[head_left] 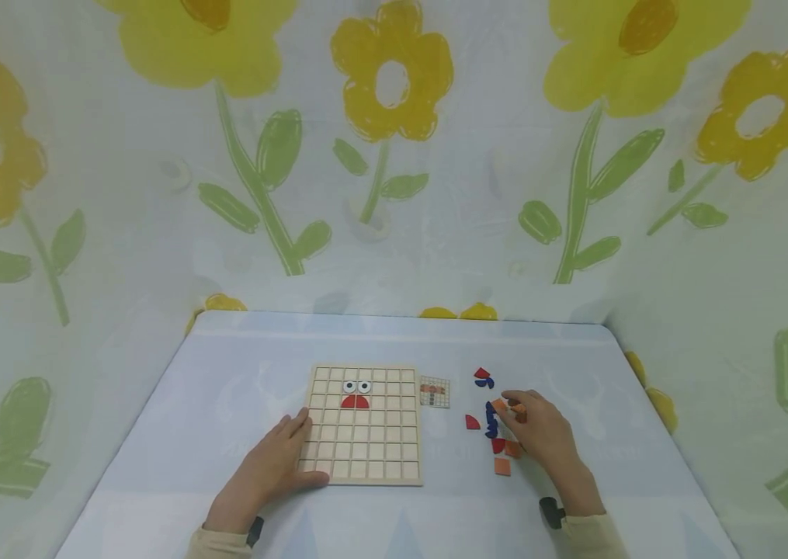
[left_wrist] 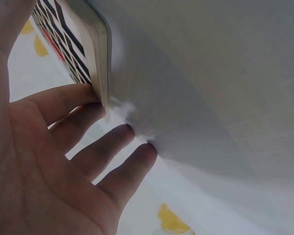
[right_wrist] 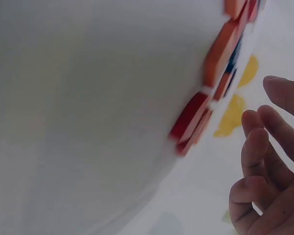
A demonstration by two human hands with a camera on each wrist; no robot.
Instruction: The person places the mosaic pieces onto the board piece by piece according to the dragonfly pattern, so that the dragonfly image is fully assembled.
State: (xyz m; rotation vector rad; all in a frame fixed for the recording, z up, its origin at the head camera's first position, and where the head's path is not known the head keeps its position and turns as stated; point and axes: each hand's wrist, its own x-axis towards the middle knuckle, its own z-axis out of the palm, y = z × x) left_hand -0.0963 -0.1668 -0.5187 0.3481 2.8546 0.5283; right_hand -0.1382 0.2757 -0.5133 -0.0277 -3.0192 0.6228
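A pale wooden grid board [head_left: 373, 439] lies on the table, with two round eye pieces [head_left: 356, 387] and a pair of red quarter-circle pieces [head_left: 355, 402] set in its upper cells. My left hand [head_left: 275, 460] rests at the board's lower left corner, its fingers along the left side and its thumb spread to the front edge. In the left wrist view, fingertips [left_wrist: 99, 100] meet the board's side. Above the loose pieces hovers my right hand [head_left: 542, 428], fingers loosely bent, with a gap between thumb and fingertips. Orange squares [head_left: 498, 406] show close by its fingertips.
Right of the board lies a small pattern card [head_left: 435, 392]. Several blue pieces [head_left: 491, 423], a red quarter circle [head_left: 473, 422] and an orange square [head_left: 502, 466] are scattered farther right. Behind the table hangs a flower-print cloth [head_left: 449, 256].
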